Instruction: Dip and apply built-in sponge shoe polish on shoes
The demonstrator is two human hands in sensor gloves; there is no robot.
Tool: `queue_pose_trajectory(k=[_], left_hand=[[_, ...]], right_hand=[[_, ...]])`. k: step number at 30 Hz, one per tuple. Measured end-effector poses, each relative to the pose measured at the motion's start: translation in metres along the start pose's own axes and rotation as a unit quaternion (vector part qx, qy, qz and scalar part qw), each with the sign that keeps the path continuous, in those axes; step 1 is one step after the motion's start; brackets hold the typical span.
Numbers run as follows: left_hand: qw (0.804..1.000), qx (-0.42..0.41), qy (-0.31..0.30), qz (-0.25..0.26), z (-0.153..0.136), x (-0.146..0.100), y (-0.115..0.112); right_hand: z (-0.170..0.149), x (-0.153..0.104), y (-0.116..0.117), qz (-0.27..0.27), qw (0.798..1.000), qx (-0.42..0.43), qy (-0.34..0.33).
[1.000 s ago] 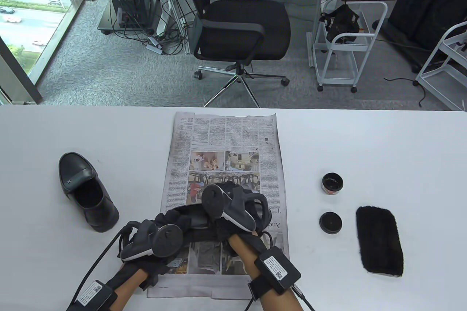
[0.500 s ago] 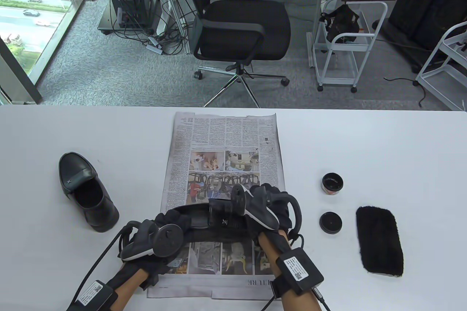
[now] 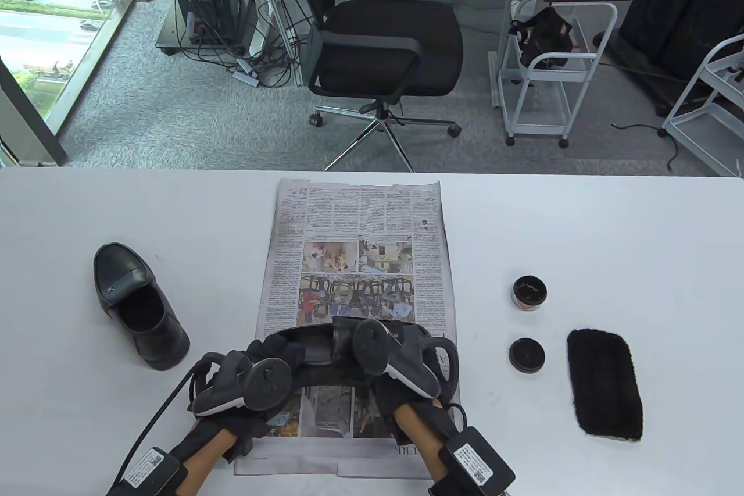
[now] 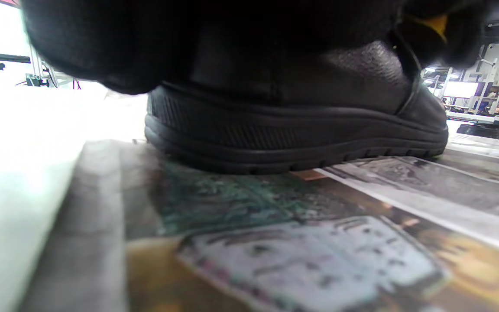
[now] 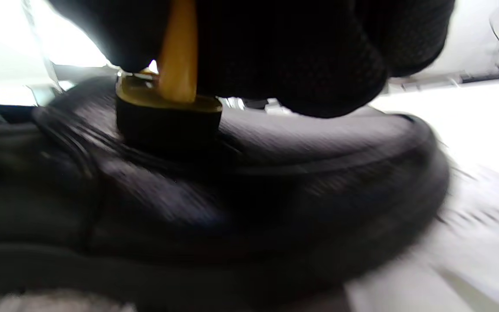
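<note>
A black shoe [image 3: 311,345] lies crosswise on the newspaper [image 3: 354,217], toe to the right. My left hand [image 3: 270,359] grips its heel end; in the left wrist view the gloved fingers [image 4: 124,43] curl over the heel above the ribbed sole [image 4: 275,147]. My right hand [image 3: 383,353] is over the toe part, pinching the yellow handle of a black sponge applicator [image 5: 167,115] that presses on the shoe's upper [image 5: 275,173]. The open polish tin [image 3: 529,292] and its lid [image 3: 527,354] stand to the right, away from both hands.
The second black shoe [image 3: 139,307] stands on the white table [image 3: 581,228] at the left. A black fuzzy cloth pad [image 3: 605,384] lies at the far right. An office chair and carts stand beyond the table's far edge.
My right hand swept right along the shoe, then came back left and nearer to me over the toe. The left hand and shoe stayed put.
</note>
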State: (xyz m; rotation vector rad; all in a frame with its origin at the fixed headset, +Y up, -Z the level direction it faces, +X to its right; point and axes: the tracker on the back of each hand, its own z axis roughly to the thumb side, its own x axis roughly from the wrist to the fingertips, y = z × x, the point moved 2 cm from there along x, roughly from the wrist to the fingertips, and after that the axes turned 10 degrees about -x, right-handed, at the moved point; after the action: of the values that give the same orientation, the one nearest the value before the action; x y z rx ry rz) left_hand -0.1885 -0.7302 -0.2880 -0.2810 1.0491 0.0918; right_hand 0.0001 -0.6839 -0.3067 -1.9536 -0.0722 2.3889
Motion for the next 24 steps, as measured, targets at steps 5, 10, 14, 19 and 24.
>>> queue_pose_trajectory(k=[5, 10, 14, 19, 24], left_hand=[[1.0, -0.001, -0.002, -0.001, 0.0, 0.0, 0.0], [1.0, -0.001, -0.001, -0.002, 0.0, 0.0, 0.0], [1.0, 0.0, 0.004, -0.003, 0.0, 0.0, 0.0], [1.0, 0.001, 0.005, -0.002, 0.0, 0.0, 0.0], [1.0, 0.002, 0.005, -0.002, 0.0, 0.0, 0.0]], right_hand=[[0.019, 0.017, -0.006, -0.058, 0.998, -0.027, -0.014], [0.01, 0.037, -0.001, -0.041, 0.999, -0.018, 0.014], [-0.008, 0.047, 0.007, -0.008, 0.998, -0.043, 0.05], [-0.038, 0.04, 0.015, 0.02, 0.989, -0.121, 0.079], [-0.056, 0.018, 0.013, 0.045, 0.988, -0.118, 0.085]])
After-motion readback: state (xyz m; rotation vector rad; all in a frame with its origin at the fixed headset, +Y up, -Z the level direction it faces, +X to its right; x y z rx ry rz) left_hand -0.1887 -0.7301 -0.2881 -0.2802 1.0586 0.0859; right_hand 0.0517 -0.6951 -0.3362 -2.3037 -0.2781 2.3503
